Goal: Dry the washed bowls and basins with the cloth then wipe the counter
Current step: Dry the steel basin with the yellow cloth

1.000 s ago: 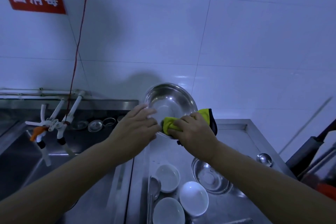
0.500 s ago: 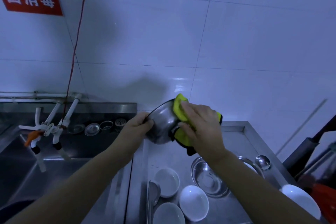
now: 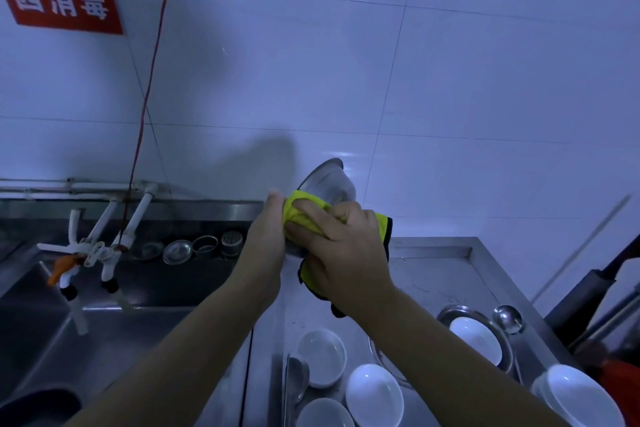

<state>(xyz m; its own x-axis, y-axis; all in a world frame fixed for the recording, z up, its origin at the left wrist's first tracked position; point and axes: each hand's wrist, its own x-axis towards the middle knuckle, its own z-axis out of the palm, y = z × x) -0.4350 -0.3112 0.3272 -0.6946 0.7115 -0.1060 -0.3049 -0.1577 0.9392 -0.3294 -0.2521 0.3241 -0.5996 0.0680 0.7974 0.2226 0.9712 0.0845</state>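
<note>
A steel basin (image 3: 330,180) is held up on edge above the counter, its outer side turned toward me. My left hand (image 3: 266,236) grips its left rim. My right hand (image 3: 346,246) presses a yellow cloth (image 3: 304,211) with black edging against the basin's underside; the cloth hangs down below the hand. Several white bowls (image 3: 322,357) lie on the steel counter (image 3: 433,270) below. One white bowl sits inside another steel basin (image 3: 450,314) to the right.
A sink (image 3: 52,322) with white taps (image 3: 104,250) lies on the left, small metal strainers (image 3: 176,251) behind it. A ladle (image 3: 507,319) and spoons (image 3: 296,381) rest on the counter. Dark handles (image 3: 588,295) stand at the right edge. The tiled wall is close behind.
The basin has been turned from facing me to showing its back. The right hand slid the cloth from the rim across its outer side, leftward toward the left hand.
</note>
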